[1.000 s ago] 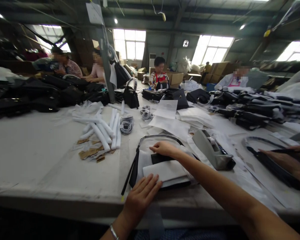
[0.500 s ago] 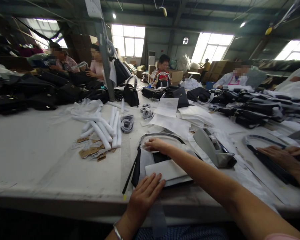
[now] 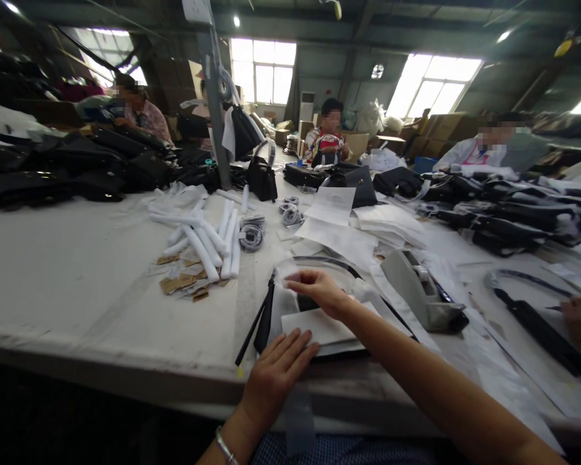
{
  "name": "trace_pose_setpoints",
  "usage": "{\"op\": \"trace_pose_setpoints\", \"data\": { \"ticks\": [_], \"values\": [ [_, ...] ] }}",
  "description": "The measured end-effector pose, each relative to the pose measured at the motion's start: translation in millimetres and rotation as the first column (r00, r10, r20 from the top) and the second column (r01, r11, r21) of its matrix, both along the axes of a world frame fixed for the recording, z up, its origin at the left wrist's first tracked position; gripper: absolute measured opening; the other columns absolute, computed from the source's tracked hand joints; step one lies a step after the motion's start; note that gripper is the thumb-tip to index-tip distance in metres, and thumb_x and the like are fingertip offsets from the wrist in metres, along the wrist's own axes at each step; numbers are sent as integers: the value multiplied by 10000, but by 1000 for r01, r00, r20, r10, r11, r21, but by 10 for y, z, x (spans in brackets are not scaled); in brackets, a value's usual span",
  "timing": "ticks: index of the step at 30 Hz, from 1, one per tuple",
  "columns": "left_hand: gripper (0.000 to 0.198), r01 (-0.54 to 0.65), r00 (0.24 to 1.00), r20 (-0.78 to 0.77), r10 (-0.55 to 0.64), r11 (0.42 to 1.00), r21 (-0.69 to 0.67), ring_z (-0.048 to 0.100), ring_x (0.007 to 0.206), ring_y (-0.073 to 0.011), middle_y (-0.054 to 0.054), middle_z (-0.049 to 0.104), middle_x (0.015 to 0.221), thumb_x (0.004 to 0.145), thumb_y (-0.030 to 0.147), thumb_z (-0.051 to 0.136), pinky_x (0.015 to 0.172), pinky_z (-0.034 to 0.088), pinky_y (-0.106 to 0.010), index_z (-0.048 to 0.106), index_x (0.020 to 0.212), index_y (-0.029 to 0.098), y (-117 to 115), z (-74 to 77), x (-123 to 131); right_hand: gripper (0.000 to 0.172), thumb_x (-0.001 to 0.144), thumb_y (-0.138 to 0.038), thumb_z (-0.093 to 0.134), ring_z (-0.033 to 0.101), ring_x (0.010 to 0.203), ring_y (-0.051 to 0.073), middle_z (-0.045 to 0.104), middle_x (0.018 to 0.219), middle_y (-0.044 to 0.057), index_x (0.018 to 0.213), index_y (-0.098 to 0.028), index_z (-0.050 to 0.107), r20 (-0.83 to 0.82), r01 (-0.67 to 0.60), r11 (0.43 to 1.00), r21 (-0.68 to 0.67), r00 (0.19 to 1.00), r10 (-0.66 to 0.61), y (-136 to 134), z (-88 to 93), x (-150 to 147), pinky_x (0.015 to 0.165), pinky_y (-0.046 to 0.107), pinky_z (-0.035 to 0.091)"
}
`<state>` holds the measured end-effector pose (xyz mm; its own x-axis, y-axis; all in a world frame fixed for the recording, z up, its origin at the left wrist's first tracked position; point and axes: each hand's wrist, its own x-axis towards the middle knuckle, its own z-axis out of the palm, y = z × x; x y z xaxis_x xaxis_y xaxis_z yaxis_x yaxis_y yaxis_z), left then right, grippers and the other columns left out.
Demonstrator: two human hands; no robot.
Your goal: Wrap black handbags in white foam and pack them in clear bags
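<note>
Two hands: both at the black bag (image 3: 265, 326), which lies near the bench (image 3: 101, 258) edge.
Left hand (image 3: 281, 369): at the bag's 7 o'clock, laid flat on the folded white pad (image 3: 303, 323); its grip is spread, pressing rather than grasping.
Right hand (image 3: 318, 290): inside the handle loop (image 3: 341, 261), fingertips towards 11 o'clock; its grip is narrow, apparently pinching a thin white sheet (image 3: 286, 268).
Bag progress: partway, I judge; the pad is in place over the bag.
Bag remainder: the thin sheet seems unsettled, and the narrow strap (image 3: 250, 336) lies loose at 8 o'clock.
Bag materials: smooth, dark, leather-like sides; the pad looks soft and matte, the thin sheet filmy and translucent.
Foam rods (image 3: 230, 242): white, round, in a loose heap at 10 o'clock.
Coils (image 3: 252, 236): grey, ring-shaped, at 11 o'clock.
Paper scraps (image 3: 181, 284): brown, flat and ragged, at 9 o'clock.
Paper sheets (image 3: 341, 236): pale, thin, overlapping at 1 o'clock.
Tape dispenser (image 3: 419, 294): grey, hard, wedge-shaped, at 3 o'clock.
</note>
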<state>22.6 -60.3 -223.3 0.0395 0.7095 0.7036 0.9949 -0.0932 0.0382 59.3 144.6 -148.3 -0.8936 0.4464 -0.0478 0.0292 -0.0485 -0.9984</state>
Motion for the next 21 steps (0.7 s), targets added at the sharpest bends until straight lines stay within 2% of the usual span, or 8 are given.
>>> {"op": "trace_pose_setpoints", "data": {
  "ticks": [2,4,5,8,11,14,18,21],
  "values": [
    [422,1,1000,4,-1,1000,-11,575,1278,-171,-8,622,1379,1010,129,411,1051,518,-352,530,1396,247,3,5,-2,204,770,-321,773,661,860,156,735,894,23,916,-179,776,-63,1,979,205,998,12,-113,-5,139,838,291,504],
    [430,2,1000,10,-1,1000,-29,587,1264,-171,-18,628,1372,1009,127,411,1050,520,-353,517,1407,249,3,19,-11,130,816,-230,704,670,861,162,731,900,31,908,-200,790,-96,-10,908,419,994,55,-208,-20,288,809,290,522],
    [436,6,1000,15,-5,999,-41,594,1255,-170,-22,631,1369,1008,127,414,1052,518,-354,507,1416,251,1,29,-17,160,827,-178,667,676,862,160,732,914,34,917,-212,795,-106,-15,862,506,991,80,-246,-29,361,797,284,531],
    [444,35,998,55,-32,997,-63,607,1236,-179,-31,653,1340,1000,149,453,1064,510,-361,495,1427,260,-11,61,-38,293,835,-77,588,703,870,152,744,979,43,978,-234,791,-121,-42,760,649,980,157,-332,-66,546,776,257,559],
    [423,54,994,98,-50,998,-35,606,1234,-196,-53,687,1276,978,168,513,1063,513,-368,535,1395,236,-19,61,-49,288,886,-96,574,726,896,163,757,1018,59,1049,-230,769,-142,-58,694,717,964,227,-391,-118,666,800,265,587],
    [381,33,994,108,-34,999,17,612,1225,-206,-85,701,1232,960,155,544,1046,528,-367,587,1335,208,-19,17,-40,258,927,-136,569,735,926,177,764,1026,67,1079,-231,755,-194,-21,683,730,952,236,-447,-165,738,838,287,600],
    [318,0,992,127,-4,1000,27,633,1195,-209,-100,713,1187,967,178,535,1033,539,-372,620,1273,187,-22,-55,-25,267,948,-135,548,732,978,185,765,1031,64,1084,-235,755,-269,44,731,681,944,193,-542,-194,800,884,301,599],
    [270,-4,993,115,-1,999,37,654,1155,-209,-98,726,1140,975,233,528,1024,545,-365,651,1206,168,-33,-94,-34,276,948,-118,556,722,1017,190,762,1054,70,1105,-235,751,-304,41,746,664,927,219,-606,-204,842,919,312,592]
  ]
}}
